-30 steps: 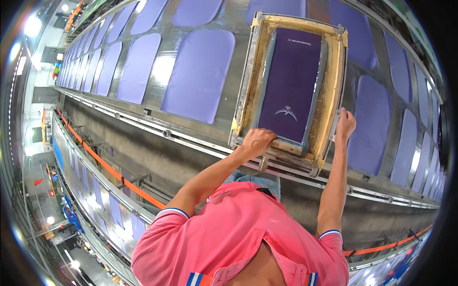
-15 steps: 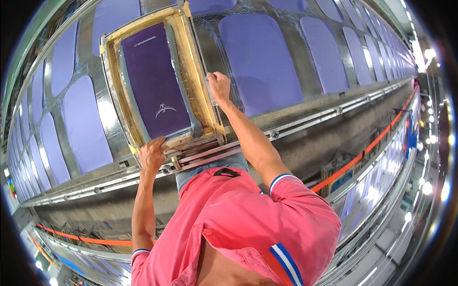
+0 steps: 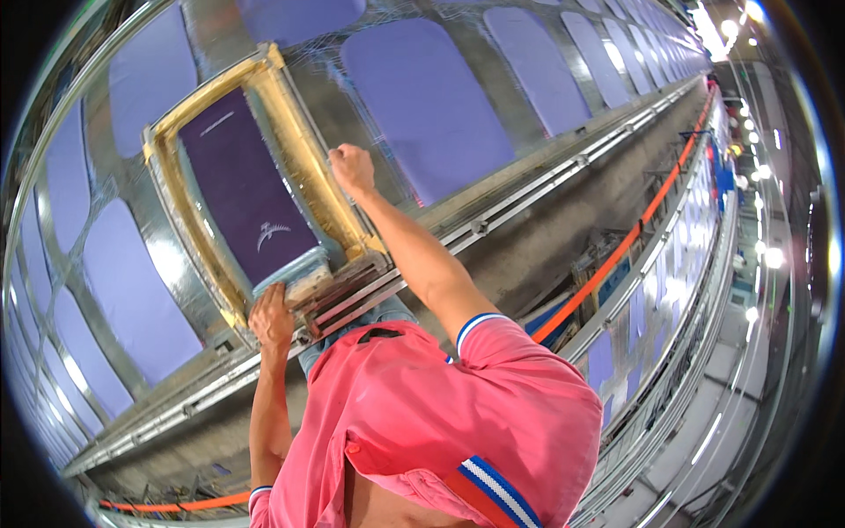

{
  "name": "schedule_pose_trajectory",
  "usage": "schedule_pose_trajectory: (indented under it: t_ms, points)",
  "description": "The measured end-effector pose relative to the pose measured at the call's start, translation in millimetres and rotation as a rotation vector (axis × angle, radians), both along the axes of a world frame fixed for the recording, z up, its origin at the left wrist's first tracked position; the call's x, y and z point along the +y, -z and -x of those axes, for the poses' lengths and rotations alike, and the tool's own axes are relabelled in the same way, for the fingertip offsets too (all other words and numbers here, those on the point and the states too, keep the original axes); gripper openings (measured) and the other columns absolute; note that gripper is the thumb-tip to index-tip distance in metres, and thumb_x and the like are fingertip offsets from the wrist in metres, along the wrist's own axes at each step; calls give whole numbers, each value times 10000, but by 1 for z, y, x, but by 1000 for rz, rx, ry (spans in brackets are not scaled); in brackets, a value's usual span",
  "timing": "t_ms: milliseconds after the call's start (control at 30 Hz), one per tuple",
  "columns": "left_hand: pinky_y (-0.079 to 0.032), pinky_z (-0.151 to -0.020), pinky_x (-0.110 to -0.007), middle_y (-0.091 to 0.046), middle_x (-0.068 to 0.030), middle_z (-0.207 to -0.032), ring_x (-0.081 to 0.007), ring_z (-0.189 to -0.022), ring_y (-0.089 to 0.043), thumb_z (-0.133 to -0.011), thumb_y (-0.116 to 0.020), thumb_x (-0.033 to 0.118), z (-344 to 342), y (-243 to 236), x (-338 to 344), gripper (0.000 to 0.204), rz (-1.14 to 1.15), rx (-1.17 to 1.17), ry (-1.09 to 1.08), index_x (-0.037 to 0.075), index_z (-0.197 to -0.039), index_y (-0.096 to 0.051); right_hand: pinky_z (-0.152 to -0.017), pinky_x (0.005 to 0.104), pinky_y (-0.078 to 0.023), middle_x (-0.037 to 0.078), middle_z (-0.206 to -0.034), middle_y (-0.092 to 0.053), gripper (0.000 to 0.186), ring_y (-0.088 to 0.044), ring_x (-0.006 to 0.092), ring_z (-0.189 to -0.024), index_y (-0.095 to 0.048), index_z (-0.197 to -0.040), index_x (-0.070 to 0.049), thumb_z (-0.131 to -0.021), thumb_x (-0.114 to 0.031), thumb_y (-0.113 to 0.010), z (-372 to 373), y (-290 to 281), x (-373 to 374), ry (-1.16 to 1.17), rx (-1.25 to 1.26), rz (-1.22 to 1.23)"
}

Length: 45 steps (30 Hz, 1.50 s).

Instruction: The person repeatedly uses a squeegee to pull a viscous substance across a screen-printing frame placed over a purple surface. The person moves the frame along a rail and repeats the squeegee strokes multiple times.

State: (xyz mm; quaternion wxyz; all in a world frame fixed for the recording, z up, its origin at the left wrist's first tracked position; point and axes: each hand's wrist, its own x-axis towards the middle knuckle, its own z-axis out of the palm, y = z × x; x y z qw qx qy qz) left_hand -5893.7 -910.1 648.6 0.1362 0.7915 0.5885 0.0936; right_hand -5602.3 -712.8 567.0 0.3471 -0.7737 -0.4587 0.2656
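A screen printing frame (image 3: 304, 128) with yellowish, taped sides lies on the long table, around a dark purple mesh panel (image 3: 238, 180) that bears a small pale emblem and a pale line. My left hand (image 3: 271, 317) is closed at the frame's near end, its fingertips by a grey-blue strip (image 3: 295, 267) with a pale wood-like edge. Whether the fingers also touch this strip, I cannot tell. Along the right side, my right hand (image 3: 352, 171) is closed on the frame's outer edge, thumb side up. Both palms are hidden.
Several flat lavender fabric panels (image 3: 427, 106) lie in rows on the shiny grey table (image 3: 167, 255). A metal rail (image 3: 475, 227) follows its near edge, close to my body. Behind me, an orange bar (image 3: 656, 211) runs alongside another long table with panels.
My view has turned, so the frame, both hands and the panels sit farther left and lower in the picture. Both hands keep the same hold on the frame.
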Motion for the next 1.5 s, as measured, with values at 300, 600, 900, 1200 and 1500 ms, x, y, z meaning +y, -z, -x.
schedule_pose_trajectory:
  t_ms: [300,600,900,1200,1500]
  points:
    - [-550,-907,-452,-725,-81,-1202,-324,-1082,-687,-760,-692,35,29,8,245,475,-139,75,-142,117,-1227,-685,-908,490,-502,207,-1057,-670,319,-634,377,-1060,-739,-1079,-38,-957,-311,-627,8,-26,7,-83,-208,-25]
    - [-577,-737,-500,-749,-178,-886,-396,-851,-729,-828,-646,127,40,-27,480,198,126,236,-10,107,-970,-783,-978,433,-501,163,-1145,-694,470,-635,350,-1120,-721,-1160,9,-875,-363,-759,84,-132,257,-854,-201,-413]
    - [-599,-738,-444,-752,-147,-807,-328,-806,-754,-775,-697,148,41,-8,461,114,-34,202,-40,140,-820,-802,-764,503,-583,173,-924,-743,175,-711,411,-890,-723,-885,-41,-811,-68,-567,144,-82,295,-1094,-671,-63]
    - [-558,-690,-488,-736,-130,-873,-364,-825,-716,-715,-712,72,14,-16,173,160,153,-49,-59,112,-865,-750,-907,492,-533,125,-852,-658,72,-681,319,-859,-659,-810,-60,-827,-82,-592,111,-98,12,-1169,-503,-147]
    - [-574,-693,-475,-736,-134,-819,-348,-796,-731,-738,-681,85,2,-23,65,187,309,48,-22,147,-883,-780,-807,473,-557,125,-849,-668,85,-696,329,-840,-686,-816,-63,-799,-97,-610,91,-99,-101,-1215,-344,64]
